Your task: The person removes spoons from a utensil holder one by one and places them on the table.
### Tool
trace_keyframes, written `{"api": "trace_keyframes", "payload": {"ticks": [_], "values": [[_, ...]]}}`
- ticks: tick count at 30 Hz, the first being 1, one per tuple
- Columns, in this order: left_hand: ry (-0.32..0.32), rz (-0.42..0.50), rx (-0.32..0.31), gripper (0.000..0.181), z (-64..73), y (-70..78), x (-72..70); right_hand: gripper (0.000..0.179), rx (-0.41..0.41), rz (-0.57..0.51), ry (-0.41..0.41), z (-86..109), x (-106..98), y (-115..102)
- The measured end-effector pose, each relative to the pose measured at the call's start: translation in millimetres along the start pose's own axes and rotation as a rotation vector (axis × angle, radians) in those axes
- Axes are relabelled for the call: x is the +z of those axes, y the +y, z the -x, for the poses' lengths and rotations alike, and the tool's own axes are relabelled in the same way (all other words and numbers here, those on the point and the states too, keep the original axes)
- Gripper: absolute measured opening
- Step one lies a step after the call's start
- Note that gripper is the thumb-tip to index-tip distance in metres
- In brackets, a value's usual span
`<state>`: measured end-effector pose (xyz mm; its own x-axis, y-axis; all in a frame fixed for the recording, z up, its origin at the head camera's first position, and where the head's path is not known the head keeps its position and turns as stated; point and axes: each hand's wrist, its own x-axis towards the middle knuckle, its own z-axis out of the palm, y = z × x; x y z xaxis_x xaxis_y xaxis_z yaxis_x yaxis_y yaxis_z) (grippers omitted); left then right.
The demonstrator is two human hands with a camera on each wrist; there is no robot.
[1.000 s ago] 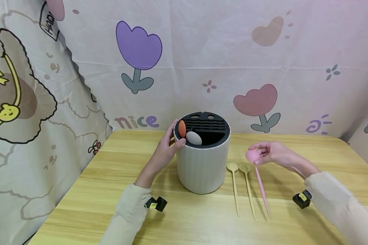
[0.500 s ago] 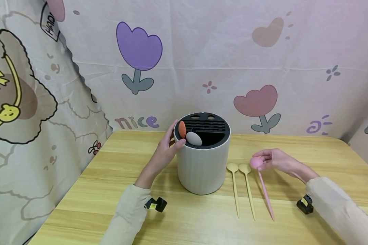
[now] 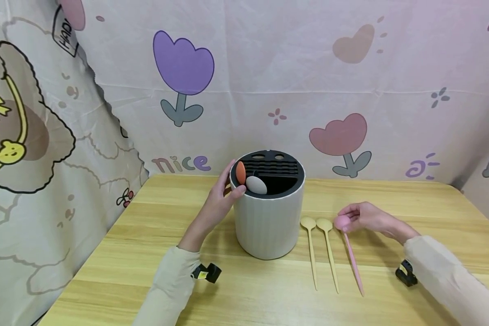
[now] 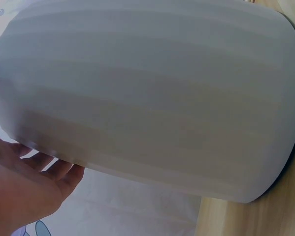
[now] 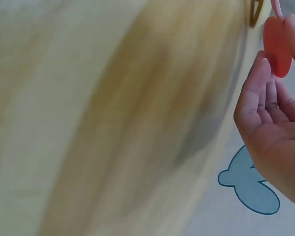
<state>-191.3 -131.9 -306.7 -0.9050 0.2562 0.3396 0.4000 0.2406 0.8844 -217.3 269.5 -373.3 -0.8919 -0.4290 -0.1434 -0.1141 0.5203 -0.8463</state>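
A pale ribbed utensil holder with a black divided top stands upright on the table. My left hand holds its upper left side, thumb at the rim and fingers reaching round the far side; the left wrist view shows those fingers against the wall of the holder. To the right, my right hand pinches a pink spoon by its bowl, the handle pointing toward me. In the right wrist view the spoon's bowl sits between thumb and fingertips. Whether the spoon touches the table is unclear.
Two yellow spoons, a left one and a right one, lie side by side between holder and pink spoon. An orange utensil head and a grey one show in the holder's front opening. A printed cloth hangs behind the wooden table.
The right hand has lowered the pink spoon and moved it slightly right, beside the yellow spoons. The left hand has stayed on the utensil holder.
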Motion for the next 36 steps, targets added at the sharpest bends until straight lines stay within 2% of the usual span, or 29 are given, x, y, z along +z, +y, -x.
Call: {"api": "trace_keyframes", "payload": {"ticks": [13,22,36], "values": [[0.004,0.004,0.013,0.079,0.0,0.0,0.1,0.042,-0.008,0.074,-0.010,-0.9,3.0,-0.2],[0.001,0.008,0.026,0.079,-0.5,-1.0,0.4,0.047,0.002,0.133,0.021,-1.2,4.9,-1.3],[-0.004,0.010,0.020,0.079,-0.2,0.3,0.0,0.054,0.010,0.098,0.015,2.7,6.3,-3.5]]}}
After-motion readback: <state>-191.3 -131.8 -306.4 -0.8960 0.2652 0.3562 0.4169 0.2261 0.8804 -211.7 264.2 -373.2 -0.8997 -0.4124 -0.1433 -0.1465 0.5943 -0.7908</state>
